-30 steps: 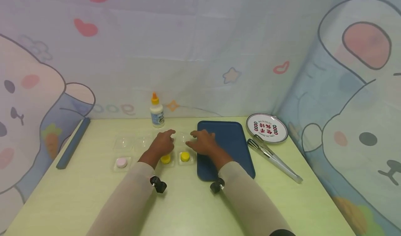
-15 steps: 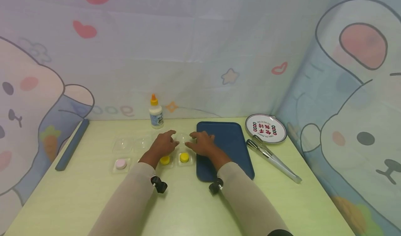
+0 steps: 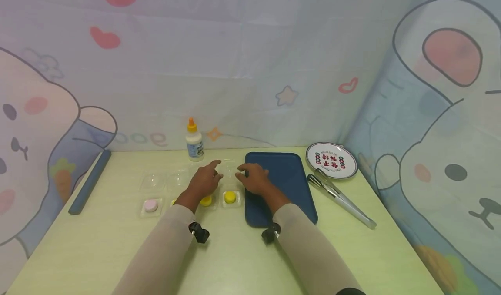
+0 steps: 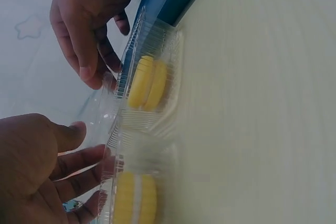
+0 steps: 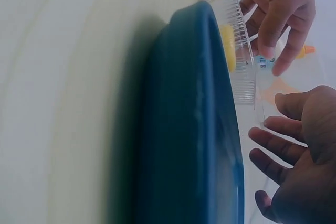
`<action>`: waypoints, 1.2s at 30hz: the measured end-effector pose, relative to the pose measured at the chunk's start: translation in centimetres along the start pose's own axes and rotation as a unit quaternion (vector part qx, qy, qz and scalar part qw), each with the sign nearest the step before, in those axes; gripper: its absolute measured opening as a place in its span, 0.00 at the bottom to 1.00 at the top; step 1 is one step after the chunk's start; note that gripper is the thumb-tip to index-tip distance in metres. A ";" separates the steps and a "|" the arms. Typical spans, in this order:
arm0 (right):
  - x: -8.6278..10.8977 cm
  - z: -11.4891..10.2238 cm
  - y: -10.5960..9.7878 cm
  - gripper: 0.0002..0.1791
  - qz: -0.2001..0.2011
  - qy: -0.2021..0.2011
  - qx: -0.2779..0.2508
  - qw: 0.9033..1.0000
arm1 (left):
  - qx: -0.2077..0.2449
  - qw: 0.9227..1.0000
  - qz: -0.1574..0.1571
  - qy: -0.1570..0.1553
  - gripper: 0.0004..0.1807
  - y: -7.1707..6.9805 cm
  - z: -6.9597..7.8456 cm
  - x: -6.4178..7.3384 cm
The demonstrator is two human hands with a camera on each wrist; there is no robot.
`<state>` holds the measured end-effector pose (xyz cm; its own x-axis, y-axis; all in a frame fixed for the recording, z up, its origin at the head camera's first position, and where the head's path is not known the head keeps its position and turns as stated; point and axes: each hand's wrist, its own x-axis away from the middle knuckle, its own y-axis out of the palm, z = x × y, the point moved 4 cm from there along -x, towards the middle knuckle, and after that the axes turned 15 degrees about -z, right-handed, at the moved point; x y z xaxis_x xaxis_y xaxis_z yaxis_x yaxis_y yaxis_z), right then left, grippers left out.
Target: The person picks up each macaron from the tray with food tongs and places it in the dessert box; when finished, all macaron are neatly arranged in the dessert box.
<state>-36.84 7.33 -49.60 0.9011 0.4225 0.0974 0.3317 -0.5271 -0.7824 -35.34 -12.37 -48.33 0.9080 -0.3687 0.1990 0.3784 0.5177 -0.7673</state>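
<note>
Several clear plastic boxes stand in a row with raised lids. A yellow macaron (image 3: 230,196) sits in the rightmost box (image 4: 176,51), whose clear lid (image 3: 229,171) lies back between my two hands. My left hand (image 3: 203,182) hovers above the neighbouring box, fingers loosely spread, fingertips right at the lid's left side. From the other side, my right hand (image 3: 254,178) reaches over the tray's left edge, its fingers spread and lightly bent at the lid's right side. Beneath my left hand shows another yellow macaron (image 4: 135,198), partly hidden in the head view.
A dark blue tray (image 3: 291,186) adjoins the boxes on the right. Beyond it are metal tongs (image 3: 344,201) and a printed white plate (image 3: 332,161). A glue bottle (image 3: 195,145) stands behind the boxes. At left lie a pink macaron (image 3: 150,206) and a blue-grey bar (image 3: 91,182).
Both hands stay in nearly the same place. The fingers of both have shifted slightly, and more of the clear lid shows between them. The head view has moved a little.
</note>
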 end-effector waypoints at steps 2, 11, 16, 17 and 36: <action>0.1 0.0 -0.2 0.20 0.012 -0.007 -0.003 1.000 | 0.005 1.000 0.010 0.012 0.33 -0.1 0.0 0.1; 0.6 -0.4 -1.2 0.09 0.077 -0.075 -0.060 0.992 | 0.075 0.995 0.034 0.057 0.43 -0.4 0.0 0.4; 0.9 -0.8 -1.5 0.11 0.087 -0.082 -0.098 0.988 | 0.076 0.995 0.026 0.058 0.39 -0.6 -0.4 0.5; 0.9 -0.9 -1.6 0.12 0.087 -0.087 -0.104 0.987 | 0.075 0.995 0.027 0.060 0.37 -0.6 -0.4 0.5; 1.9 -1.0 -1.3 0.13 0.056 -0.125 -0.143 0.980 | 0.059 0.990 0.049 0.115 0.21 -1.0 -0.2 1.5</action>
<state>-35.25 8.12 -47.81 0.8514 0.4990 -0.1614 0.3314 -0.7504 -0.5719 -34.37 -13.54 -47.39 0.8812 -0.4718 -0.0279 0.3215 0.6417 -0.6963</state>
